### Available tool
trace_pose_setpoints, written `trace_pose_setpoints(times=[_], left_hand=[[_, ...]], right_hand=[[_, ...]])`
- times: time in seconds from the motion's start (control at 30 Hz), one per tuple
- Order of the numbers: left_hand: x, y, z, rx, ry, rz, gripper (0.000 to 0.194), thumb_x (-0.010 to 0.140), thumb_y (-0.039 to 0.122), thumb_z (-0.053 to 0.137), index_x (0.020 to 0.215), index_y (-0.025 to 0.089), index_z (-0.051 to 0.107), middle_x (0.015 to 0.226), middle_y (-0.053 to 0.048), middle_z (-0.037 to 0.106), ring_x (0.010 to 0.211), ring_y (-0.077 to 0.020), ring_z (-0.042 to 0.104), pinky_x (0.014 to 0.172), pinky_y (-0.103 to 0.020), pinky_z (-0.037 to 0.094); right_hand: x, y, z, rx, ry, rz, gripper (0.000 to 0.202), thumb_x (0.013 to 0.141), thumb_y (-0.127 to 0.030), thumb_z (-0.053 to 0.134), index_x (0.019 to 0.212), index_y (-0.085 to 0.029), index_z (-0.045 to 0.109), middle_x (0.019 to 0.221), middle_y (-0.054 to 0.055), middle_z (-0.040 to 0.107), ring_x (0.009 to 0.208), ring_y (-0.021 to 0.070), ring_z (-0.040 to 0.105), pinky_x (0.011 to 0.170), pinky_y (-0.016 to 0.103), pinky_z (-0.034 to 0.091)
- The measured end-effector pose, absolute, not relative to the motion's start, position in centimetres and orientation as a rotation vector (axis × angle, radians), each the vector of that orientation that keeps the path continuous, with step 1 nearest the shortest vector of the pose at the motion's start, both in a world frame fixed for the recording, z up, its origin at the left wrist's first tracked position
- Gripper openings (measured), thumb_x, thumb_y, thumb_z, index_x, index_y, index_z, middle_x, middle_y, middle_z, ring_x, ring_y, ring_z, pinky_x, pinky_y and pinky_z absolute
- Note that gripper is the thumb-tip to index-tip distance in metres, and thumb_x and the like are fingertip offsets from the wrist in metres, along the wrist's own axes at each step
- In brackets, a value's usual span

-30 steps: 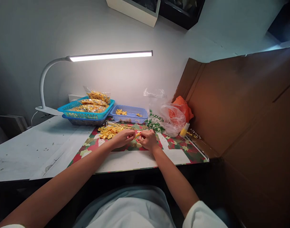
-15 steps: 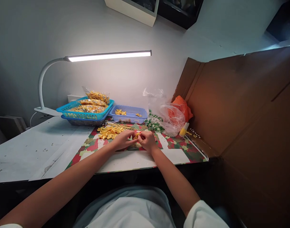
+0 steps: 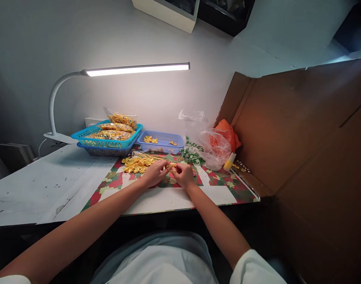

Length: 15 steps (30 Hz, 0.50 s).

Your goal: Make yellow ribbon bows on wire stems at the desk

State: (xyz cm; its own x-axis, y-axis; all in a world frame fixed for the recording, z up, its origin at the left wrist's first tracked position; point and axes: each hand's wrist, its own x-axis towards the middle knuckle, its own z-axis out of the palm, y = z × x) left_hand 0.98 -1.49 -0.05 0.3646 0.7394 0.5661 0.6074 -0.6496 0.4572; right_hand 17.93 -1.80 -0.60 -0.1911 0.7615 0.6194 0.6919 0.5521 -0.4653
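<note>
Between my hands, over the patterned part of the table, is a small yellow ribbon bow (image 3: 170, 167), partly covered by fingers. My left hand (image 3: 155, 173) pinches it from the left with thumb and fingertips. From the right, my right hand (image 3: 183, 174) is closed on its other side. Just left of my hands lies a pile of yellow bows (image 3: 136, 165). Thin gold strands (image 3: 147, 156) lie across the back of that pile. Fine detail of the held piece is too small to tell.
A turquoise basket (image 3: 80, 138) of bagged yellow pieces stands at the back left, beside a blue basket (image 3: 161, 146). Plastic bags (image 3: 217, 148), a glue bottle (image 3: 229, 161) and a tall cardboard sheet (image 3: 301, 130) are to the right. A lamp (image 3: 139, 70) hangs above.
My fingertips have moved slightly apart, and more of the yellow bow shows between them. The right hand has shifted a little to the right. The surrounding things stay as they were.
</note>
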Motion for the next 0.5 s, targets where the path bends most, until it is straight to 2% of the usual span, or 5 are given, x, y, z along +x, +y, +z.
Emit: trace_pose_setpoints(times=[0.13, 0.23, 0.37, 0.5], left_hand=[[1.00, -1.56, 0.04, 2.474, 1.215, 1.144, 0.020, 0.087, 0.033, 0.044, 0.073, 0.020, 0.050, 0.074, -0.003, 0.057, 0.074, -0.0205, 0.052, 0.070, -0.032, 0.040], [0.93, -1.60, 0.16, 2.524, 1.191, 1.126, 0.020, 0.087, 0.032, 0.043, 0.072, 0.021, 0.050, 0.073, -0.003, 0.057, 0.076, -0.0209, 0.052, 0.071, -0.032, 0.040], [0.69, -1.67, 0.43, 2.566, 1.159, 1.111, 0.017, 0.086, 0.029, 0.043, 0.073, 0.021, 0.051, 0.075, -0.003, 0.058, 0.077, -0.0209, 0.052, 0.072, -0.032, 0.041], [0.39, -1.68, 0.64, 2.592, 1.158, 1.085, 0.011, 0.082, 0.024, 0.044, 0.074, 0.021, 0.051, 0.076, -0.004, 0.059, 0.077, -0.0214, 0.052, 0.072, -0.032, 0.041]], right_hand=[[17.77, -2.21, -0.33, -1.265, -2.006, -0.068, 0.015, 0.079, -0.028, 0.058, 0.067, -0.019, 0.060, 0.065, 0.000, 0.064, 0.062, 0.0141, 0.051, 0.069, 0.028, 0.031], [17.70, -2.49, -0.13, -1.297, -2.044, -0.127, 0.011, 0.080, -0.029, 0.057, 0.076, -0.019, 0.061, 0.067, 0.000, 0.064, 0.064, 0.0144, 0.053, 0.071, 0.029, 0.029], [18.08, -2.73, 0.13, -1.243, -2.076, -0.100, 0.021, 0.078, -0.031, 0.058, 0.095, -0.019, 0.061, 0.067, -0.003, 0.061, 0.062, 0.0134, 0.052, 0.072, 0.028, 0.029], [18.51, -2.65, 0.17, -1.133, -2.117, -0.015, 0.012, 0.082, -0.027, 0.054, 0.090, -0.021, 0.060, 0.067, -0.004, 0.060, 0.063, 0.0125, 0.053, 0.073, 0.027, 0.030]])
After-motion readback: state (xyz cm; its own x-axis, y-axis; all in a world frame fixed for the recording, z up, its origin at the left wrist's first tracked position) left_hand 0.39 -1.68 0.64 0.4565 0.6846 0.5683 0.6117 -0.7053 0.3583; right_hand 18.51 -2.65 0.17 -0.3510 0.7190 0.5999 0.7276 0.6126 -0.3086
